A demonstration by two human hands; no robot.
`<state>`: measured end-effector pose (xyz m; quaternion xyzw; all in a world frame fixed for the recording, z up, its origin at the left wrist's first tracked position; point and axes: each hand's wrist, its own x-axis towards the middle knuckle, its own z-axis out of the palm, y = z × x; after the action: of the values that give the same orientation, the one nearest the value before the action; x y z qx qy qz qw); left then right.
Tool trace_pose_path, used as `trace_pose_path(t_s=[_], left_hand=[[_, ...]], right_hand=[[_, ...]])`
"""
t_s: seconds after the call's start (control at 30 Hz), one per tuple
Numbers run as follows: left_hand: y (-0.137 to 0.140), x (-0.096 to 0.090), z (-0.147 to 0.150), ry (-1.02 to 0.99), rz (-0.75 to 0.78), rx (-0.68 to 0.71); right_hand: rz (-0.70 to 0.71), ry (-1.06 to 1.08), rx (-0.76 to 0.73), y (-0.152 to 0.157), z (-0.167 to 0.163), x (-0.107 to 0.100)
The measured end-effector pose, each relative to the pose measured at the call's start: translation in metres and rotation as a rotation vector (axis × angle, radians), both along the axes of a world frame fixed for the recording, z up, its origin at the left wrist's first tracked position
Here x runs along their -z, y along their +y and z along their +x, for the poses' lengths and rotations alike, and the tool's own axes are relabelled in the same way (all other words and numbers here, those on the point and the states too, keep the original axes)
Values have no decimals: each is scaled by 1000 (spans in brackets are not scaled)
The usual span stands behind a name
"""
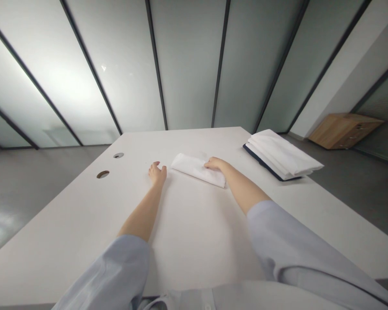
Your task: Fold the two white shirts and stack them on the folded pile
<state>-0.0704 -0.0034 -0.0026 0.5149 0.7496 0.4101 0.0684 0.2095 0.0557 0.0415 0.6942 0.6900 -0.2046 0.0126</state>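
Before you: a white tabletop, with two round cable holes set toward its left edge, one behind the other. At the far right corner, a stack of folded white cloths resting on something dark blue that shows only as an edge beneath; it sits well apart from your hands. Beyond the tabletop, frosted glass panels in dark frames, and on the floor to the right a low wooden cabinet. Nothing lies between your arms and the cloth you are working at. Your folded white cloth lies near the tabletop's middle, slightly angled, far end to the left. Your right hand rests on its right portion, fingers laid over the fabric; whether they pinch it cannot be told. Your left hand lies flat on the tabletop just beside the cloth's left end, fingers loosely spread, holding nothing.
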Motion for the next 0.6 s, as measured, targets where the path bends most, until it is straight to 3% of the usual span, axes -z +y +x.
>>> trace_pose_path(t_s=[0.23, 0.6], left_hand=[[3, 1, -1, -50, 62, -54], [8, 7, -3, -45, 73, -43]], right_hand=[[-62, -64, -54, 2, -9, -3], [31, -132, -90, -4, -9, -11]])
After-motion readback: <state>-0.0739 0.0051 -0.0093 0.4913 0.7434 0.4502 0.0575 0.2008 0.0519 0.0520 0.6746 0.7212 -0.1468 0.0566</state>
